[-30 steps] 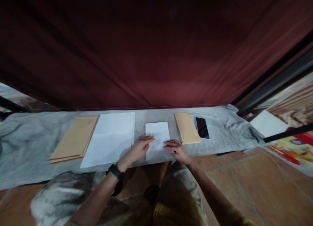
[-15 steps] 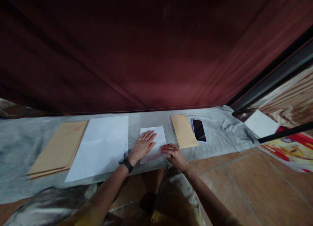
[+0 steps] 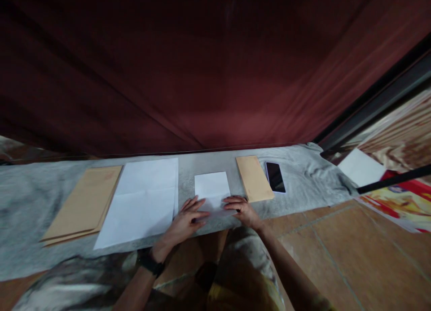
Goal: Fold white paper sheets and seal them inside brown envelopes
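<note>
A small folded sheet of white paper (image 3: pixel 211 183) lies on the grey cloth in front of me, its near part in shadow. My left hand (image 3: pixel 187 219), with a dark watch at the wrist, rests at the sheet's lower left side, its fingers spread and the tips on the paper. From the other side, my right hand (image 3: pixel 243 210) reaches over the right edge, fingers stretched across the paper. The right thumb is hard to make out. Just past the right hand lies a narrow brown envelope (image 3: pixel 255 178).
Large white sheets (image 3: pixel 143 199) and brown envelopes (image 3: pixel 82 201) lie to the left. A phone (image 3: pixel 275 177) sits beyond the narrow envelope. The grey cloth (image 3: pixel 306 181) covers a low surface against a dark red drape (image 3: pixel 215 77). Tiled floor (image 3: pixel 313 248) and a colourful box (image 3: pixel 400 201) are at right.
My left hand has slid back toward me, from the middle of the small sheet to its lower left side, uncovering the upper part. The right hand stays at the right edge.
</note>
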A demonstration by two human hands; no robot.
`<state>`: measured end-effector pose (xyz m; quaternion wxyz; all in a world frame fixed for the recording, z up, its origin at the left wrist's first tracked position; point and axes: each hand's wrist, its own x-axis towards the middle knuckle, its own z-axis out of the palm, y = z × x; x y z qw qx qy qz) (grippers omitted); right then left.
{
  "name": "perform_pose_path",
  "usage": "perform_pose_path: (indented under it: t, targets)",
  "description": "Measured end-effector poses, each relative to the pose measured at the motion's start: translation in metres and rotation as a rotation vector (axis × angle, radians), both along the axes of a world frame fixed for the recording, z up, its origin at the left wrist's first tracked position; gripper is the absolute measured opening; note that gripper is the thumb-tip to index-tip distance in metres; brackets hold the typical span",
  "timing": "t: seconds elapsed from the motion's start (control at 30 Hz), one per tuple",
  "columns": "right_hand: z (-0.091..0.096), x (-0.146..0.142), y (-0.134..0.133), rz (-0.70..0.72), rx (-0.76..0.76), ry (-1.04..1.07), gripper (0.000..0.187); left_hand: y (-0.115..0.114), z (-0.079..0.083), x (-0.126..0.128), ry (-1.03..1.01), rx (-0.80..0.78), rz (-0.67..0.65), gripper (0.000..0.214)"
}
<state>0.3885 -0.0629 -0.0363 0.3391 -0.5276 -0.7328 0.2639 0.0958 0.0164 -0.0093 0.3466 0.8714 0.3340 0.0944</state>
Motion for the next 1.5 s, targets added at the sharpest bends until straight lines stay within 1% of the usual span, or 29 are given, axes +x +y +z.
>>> perform_pose_path:
  t: [0.07, 0.17, 0.27, 0.33, 0.4, 0.5, 0.6, 0.77, 0.83, 0.93, 1.07, 1.23, 1.37, 1.5]
  targets:
    - [0.006, 0.000, 0.001, 0.010, -0.004, 0.028, 0.018, 0.003, 0.003, 0.002, -0.004, -0.011, 0.018, 0.025]
    - [0.014, -0.006, 0.000, -0.029, -0.022, 0.089, 0.024, 0.007, 0.000, 0.002, -0.102, -0.056, 0.098, 0.024]
    - [0.016, -0.018, -0.002, -0.192, -0.028, 0.060, 0.031, 0.006, -0.007, 0.005, -0.201, -0.073, 0.269, 0.028]
    - [0.013, -0.028, -0.003, -0.334, -0.011, -0.023, 0.034, 0.004, -0.013, 0.010, -0.226, -0.044, 0.390, 0.027]
    - [0.010, -0.037, -0.001, -0.458, -0.012, -0.124, 0.036, 0.002, -0.016, 0.018, -0.227, 0.009, 0.477, 0.025]
    - [0.008, -0.050, 0.004, -0.592, -0.042, -0.268, 0.033, 0.002, -0.015, 0.027, -0.198, 0.113, 0.537, 0.020]
    - [0.009, -0.059, 0.009, -0.660, -0.048, -0.355, 0.028, 0.003, -0.009, 0.033, -0.117, 0.206, 0.549, 0.019]
    - [0.014, -0.064, 0.017, -0.733, -0.043, -0.468, 0.023, 0.000, 0.002, 0.042, 0.065, 0.372, 0.568, 0.025]
    - [0.017, -0.064, 0.021, -0.741, -0.059, -0.508, 0.022, -0.002, 0.005, 0.047, 0.147, 0.431, 0.583, 0.028]
    - [0.019, -0.065, 0.028, -0.738, -0.078, -0.550, 0.022, -0.002, 0.009, 0.053, 0.228, 0.462, 0.593, 0.030]
    - [0.019, -0.065, 0.035, -0.739, -0.072, -0.590, 0.024, 0.004, 0.010, 0.056, 0.290, 0.483, 0.608, 0.031]
    - [0.017, -0.065, 0.041, -0.738, -0.072, -0.584, 0.024, 0.013, 0.011, 0.057, 0.300, 0.442, 0.653, 0.029]
    - [0.016, -0.063, 0.043, -0.730, -0.065, -0.557, 0.024, 0.014, 0.010, 0.054, 0.223, 0.383, 0.691, 0.031]
    - [0.013, -0.061, 0.043, -0.722, -0.061, -0.525, 0.024, 0.013, 0.008, 0.048, 0.167, 0.302, 0.723, 0.028]
